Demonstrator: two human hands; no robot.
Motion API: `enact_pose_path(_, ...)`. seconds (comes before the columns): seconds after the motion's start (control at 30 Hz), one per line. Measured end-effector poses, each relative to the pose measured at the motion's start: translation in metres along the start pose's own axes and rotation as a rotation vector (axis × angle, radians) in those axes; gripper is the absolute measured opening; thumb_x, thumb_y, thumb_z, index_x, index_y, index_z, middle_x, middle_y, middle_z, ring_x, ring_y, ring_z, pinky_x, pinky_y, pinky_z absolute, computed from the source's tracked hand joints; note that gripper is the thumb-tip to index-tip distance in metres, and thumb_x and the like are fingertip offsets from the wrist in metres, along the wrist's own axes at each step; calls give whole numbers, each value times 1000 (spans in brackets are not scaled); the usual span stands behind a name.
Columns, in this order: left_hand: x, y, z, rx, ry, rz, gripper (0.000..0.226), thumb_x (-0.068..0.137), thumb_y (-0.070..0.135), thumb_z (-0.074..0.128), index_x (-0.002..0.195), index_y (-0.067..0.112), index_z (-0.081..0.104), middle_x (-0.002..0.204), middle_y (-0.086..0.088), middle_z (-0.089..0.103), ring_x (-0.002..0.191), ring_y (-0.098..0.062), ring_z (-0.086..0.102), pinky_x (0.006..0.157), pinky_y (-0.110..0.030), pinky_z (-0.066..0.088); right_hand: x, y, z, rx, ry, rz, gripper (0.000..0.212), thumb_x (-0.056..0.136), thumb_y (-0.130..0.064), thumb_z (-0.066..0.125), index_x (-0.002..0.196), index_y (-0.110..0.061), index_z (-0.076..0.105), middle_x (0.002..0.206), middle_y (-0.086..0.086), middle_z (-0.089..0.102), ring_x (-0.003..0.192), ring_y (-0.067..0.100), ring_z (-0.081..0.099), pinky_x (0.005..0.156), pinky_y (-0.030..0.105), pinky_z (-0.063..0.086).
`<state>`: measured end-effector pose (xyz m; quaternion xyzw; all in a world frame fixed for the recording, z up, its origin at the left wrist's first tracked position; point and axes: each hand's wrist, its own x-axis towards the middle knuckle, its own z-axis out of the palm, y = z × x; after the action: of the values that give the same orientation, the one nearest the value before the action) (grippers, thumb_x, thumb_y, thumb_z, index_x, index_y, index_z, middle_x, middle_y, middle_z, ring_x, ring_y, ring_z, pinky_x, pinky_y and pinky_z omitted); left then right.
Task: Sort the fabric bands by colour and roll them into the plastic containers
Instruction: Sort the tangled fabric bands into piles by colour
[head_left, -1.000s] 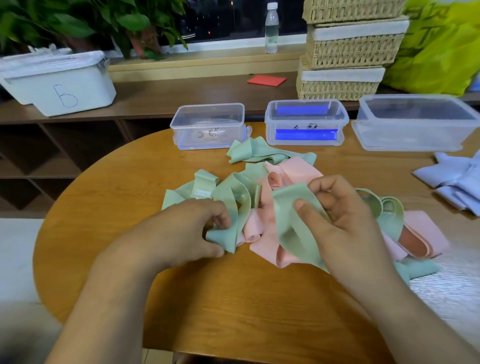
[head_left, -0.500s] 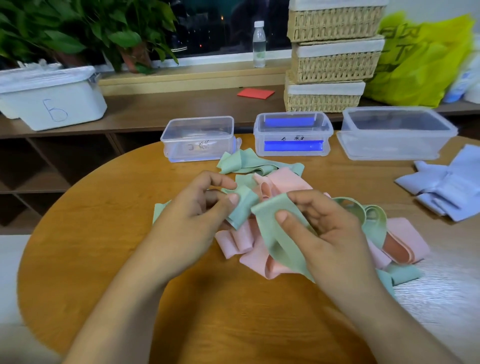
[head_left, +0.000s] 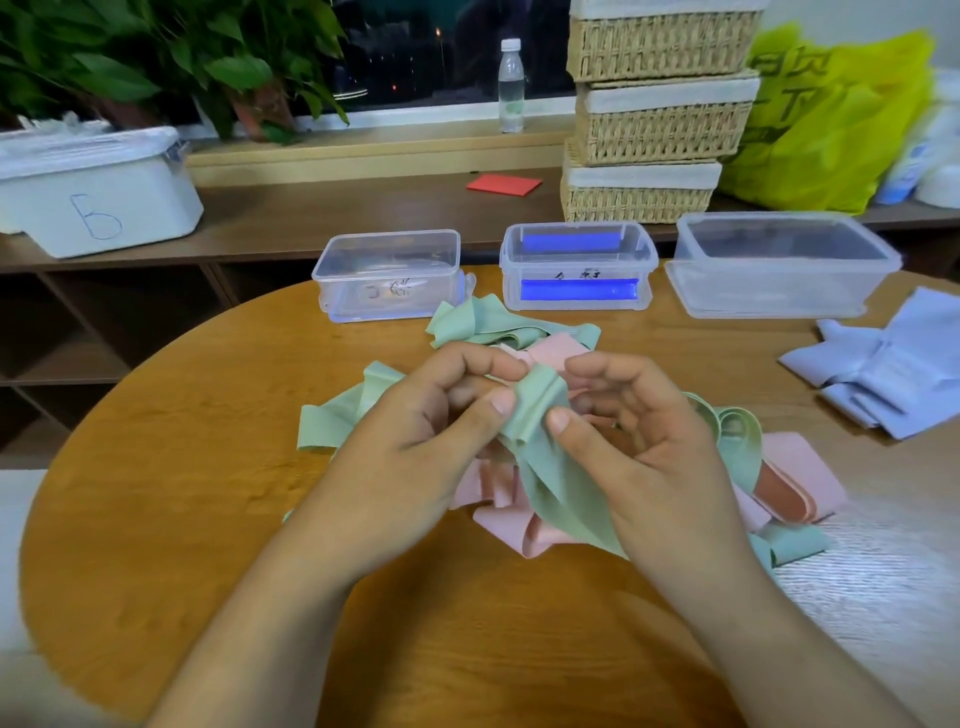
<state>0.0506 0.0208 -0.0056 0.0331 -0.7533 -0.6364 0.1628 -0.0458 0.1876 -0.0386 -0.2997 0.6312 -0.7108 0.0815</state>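
While the left grip (head_left: 415, 447) and right grip (head_left: 660, 441) are both pinching the green band (head_left: 540, 397), we are apparently starting its roll, likely needing tight, even turns.

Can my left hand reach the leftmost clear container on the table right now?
Probably yes: only bare table lies between the left hand and the leftmost clear container, though that hand is busy pinching the green band.
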Motion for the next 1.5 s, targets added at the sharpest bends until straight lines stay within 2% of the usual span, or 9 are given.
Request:
enact_pose_path(0.13,-2,5,-2,66,-5,12,20,108,17,53,121,14,69,103,-16,73,95,-32,71,77,-29,60,0,-6,-4,-73,1,2,17,91,-18,81,107,-24,77,105,-3,73,100,19,69,87,31,55)
enact_pose_path(0.33,-11,23,5,375,80,212,26,96,40,72,121,34,72,138,13,63,138,-13,55,104,-23,48,2,-36,-7,-47,10,-128,15,89,-24,79,102,-20,74,112,-2,73,112,19,70,91,29,58)
enact_pose_path(0.63,-28,50,14,393,273,387,21,106,42,60,109,30,77,96,9,77,92,-18,73,74,-28,57,-3,-55,6,229,-70,-96,36,85,-17,83,115,-24,65,114,6,78,107,26,75,88,35,61)
enact_pose_path(0.8,-24,56,13,200,331,288,28,105,30,58,89,16,76,74,4,69,63,-3,63,53,-14,47,-4,-49,10,103,-322,77,26,97,-29,73,120,-19,72,104,17,75,87,61,64,74,76,53)
enact_pose_path(1.0,-21,53,-34,276,447,183,37,110,43,44,105,27,76,93,1,75,85,-16,69,67,-35,56,0,-57,23,120,-185,94,17,99,-25,64,107,-13,74,87,27,68,66,61,57,51,70,46)
enact_pose_path(1.1,-17,33,-84,495,587,-12,21,109,34,51,106,38,72,98,12,75,94,-11,68,77,-38,55,7,-39,24,29,-128,118,15,105,-27,62,111,-31,75,104,9,76,91,35,74,80,68,59)
enact_pose_path(1.23,-19,1,-113,873,356,-342,13,105,30,61,102,41,68,103,20,68,95,-3,62,68,-25,47,15,-12,28,-8,-114,191,17,108,-27,60,110,-38,73,109,0,79,98,25,76,91,64,59)
enact_pose_path(1.37,-17,2,-104,940,303,-293,11,105,35,59,99,40,67,95,18,66,84,-3,61,63,-25,44,17,1,32,-71,-141,193,18,108,-26,59,120,-35,69,113,-10,79,107,13,75,95,52,60)
enact_pose_path(1.5,18,-15,-97,938,324,-193,17,105,29,60,118,38,67,115,23,61,108,1,56,80,-17,45,15,3,36,-106,-143,186,20,109,-24,58,122,-35,67,106,-15,78,100,2,73,75,19,58)
